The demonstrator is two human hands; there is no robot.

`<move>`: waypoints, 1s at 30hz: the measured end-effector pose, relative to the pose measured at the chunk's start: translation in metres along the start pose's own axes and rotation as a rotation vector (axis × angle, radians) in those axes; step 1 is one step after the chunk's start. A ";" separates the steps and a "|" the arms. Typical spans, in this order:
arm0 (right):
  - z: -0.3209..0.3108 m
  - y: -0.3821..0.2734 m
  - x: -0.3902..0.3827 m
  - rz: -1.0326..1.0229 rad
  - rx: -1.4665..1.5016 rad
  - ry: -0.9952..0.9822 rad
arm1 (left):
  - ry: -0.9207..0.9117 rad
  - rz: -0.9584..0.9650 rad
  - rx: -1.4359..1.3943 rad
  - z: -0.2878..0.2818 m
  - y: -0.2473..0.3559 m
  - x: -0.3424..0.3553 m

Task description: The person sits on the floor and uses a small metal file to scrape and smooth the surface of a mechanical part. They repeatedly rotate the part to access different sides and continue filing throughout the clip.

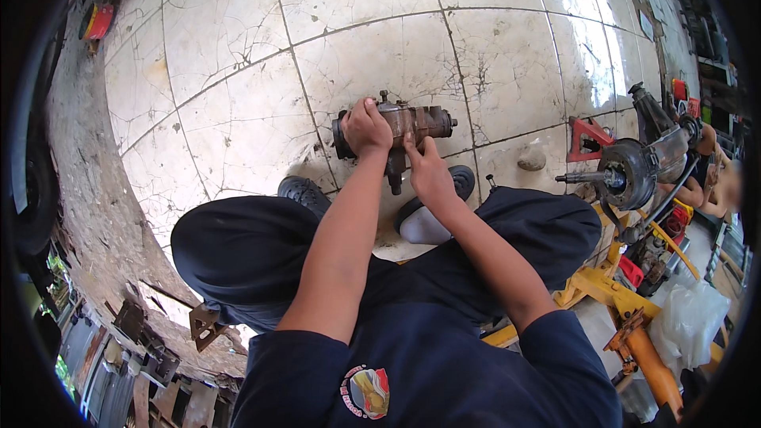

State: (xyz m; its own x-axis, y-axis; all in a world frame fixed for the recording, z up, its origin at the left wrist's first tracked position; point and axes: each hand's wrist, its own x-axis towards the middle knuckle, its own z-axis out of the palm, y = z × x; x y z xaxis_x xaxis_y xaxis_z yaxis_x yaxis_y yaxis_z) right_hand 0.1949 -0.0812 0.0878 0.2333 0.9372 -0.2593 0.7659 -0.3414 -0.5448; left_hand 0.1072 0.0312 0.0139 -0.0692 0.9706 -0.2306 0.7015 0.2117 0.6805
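Note:
A dark, rusty metal housing that looks like a steering gearbox [403, 120] lies crosswise over the tiled floor, between my feet and the open tiles beyond. A bolt stands up on its far side, a short stub sticks out of its right end, and a thick shaft points back toward me. My left hand [368, 128] is closed over its left part, beside the round dark end. Against the near side of its middle, my right hand [426, 168] grips with one digit stretched up on the metal and the others bent; their tips are partly hidden.
My shoes [303, 195] are just behind the housing. To the right are a stone [532, 158], a red stand [588, 139], an axle part with a round hub [626, 174], and a yellow lifting frame [606, 289]. A person's arm shows at the far right. Rough concrete [87, 158] borders the tiles on the left.

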 end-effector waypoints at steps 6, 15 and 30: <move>0.013 0.015 0.029 -0.066 0.071 0.248 | 0.065 0.059 -0.020 0.003 0.003 0.003; 0.016 0.028 0.021 -0.023 0.335 0.317 | -0.005 0.002 0.002 -0.001 0.001 0.003; 0.044 0.013 -0.023 0.708 0.926 0.204 | -0.120 -0.011 0.060 -0.005 -0.002 0.009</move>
State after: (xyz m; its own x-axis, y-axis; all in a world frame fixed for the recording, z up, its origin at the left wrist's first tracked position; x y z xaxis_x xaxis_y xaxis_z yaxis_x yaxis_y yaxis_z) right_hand 0.1729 -0.1105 0.0516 0.5865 0.4837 -0.6496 -0.2792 -0.6322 -0.7228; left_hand 0.1021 0.0398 0.0140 0.0057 0.9468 -0.3217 0.7424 0.2115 0.6357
